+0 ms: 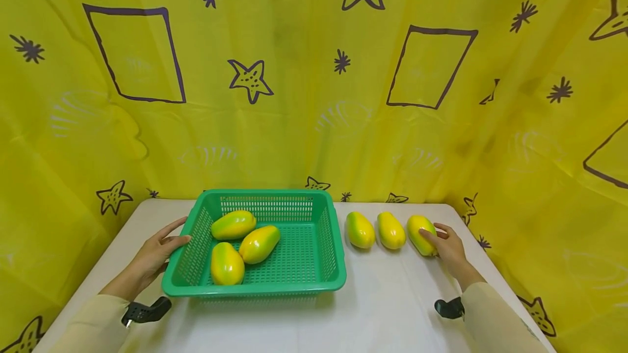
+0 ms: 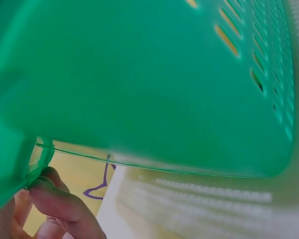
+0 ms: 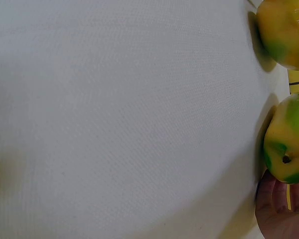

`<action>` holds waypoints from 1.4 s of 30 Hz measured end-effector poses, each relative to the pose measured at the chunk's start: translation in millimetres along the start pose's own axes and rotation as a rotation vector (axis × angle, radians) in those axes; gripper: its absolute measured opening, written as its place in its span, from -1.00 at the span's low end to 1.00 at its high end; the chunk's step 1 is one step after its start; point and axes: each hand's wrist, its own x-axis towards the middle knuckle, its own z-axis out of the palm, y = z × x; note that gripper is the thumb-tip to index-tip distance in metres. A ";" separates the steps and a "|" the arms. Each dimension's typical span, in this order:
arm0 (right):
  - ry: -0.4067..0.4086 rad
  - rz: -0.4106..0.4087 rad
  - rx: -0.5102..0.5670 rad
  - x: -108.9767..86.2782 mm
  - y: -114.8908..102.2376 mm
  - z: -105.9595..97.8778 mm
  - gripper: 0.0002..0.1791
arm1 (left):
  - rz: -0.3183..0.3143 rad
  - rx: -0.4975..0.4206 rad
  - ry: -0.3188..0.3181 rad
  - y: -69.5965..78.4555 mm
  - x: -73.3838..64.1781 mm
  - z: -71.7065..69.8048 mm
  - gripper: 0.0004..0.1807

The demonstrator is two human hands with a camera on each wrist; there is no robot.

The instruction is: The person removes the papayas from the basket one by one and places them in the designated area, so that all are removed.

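Observation:
A green plastic basket stands on the left half of the table, with three glossy yellow-green fruits, papaya-like, lying in its left part. My left hand grips the basket's left rim; the left wrist view shows its fingers curled at the rim's edge. At the right end of a row of three similar fruits, my right hand holds the rightmost fruit, thumb over its top and fingers along its right side. In the right wrist view, fingers touch this fruit, which appears to rest on the table.
Beside the basket's right wall lie the row's left fruit and middle fruit. A white cloth covers the table. Behind and at both sides hangs a yellow curtain with star drawings.

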 end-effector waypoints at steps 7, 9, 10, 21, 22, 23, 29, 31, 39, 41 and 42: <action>-0.012 -0.007 0.007 0.5 2.6 -2.6 0.10 | -0.008 -0.016 0.003 0.1 -0.5 -0.1 -0.14; -0.008 -0.010 0.008 0.1 3.1 -3.4 0.10 | -0.005 -0.018 0.000 0.1 -0.7 -0.1 -0.14; -0.004 -0.011 0.009 -0.2 3.2 -3.8 0.10 | -0.003 -0.019 -0.003 0.2 -0.8 -0.1 -0.15; 0.078 -0.063 0.060 -1.3 -8.0 -12.6 -0.04 | 0.008 -0.024 -0.016 1.2 -0.9 -0.9 -0.14; 0.088 -0.075 0.069 -1.3 -10.3 -13.1 -0.06 | 0.008 -0.024 -0.016 1.0 -0.9 -0.9 -0.14; 0.099 -0.089 0.078 -1.4 -12.9 -13.5 -0.07 | 0.008 -0.021 -0.017 0.7 -0.9 -1.0 -0.14; 0.120 -0.170 0.107 -5.2 -36.5 -11.7 -0.11 | 0.003 -0.028 -0.020 0.0 0.0 -1.2 -0.13; 0.110 -0.192 0.113 -8.6 -46.8 -9.7 -0.12 | -0.001 -0.032 -0.020 0.1 0.4 -1.0 -0.13; -0.006 -0.349 0.154 -27.8 -87.4 5.1 -0.20 | -0.002 -0.033 -0.021 1.1 0.0 -0.7 -0.13; -0.049 -0.395 0.176 -33.7 -97.9 11.4 -0.22 | -0.002 -0.031 -0.021 1.2 -0.3 -0.4 -0.13; -0.070 -0.415 0.183 -37.2 -103.2 15.0 -0.23 | -0.002 -0.030 -0.020 1.2 -0.3 -0.3 -0.13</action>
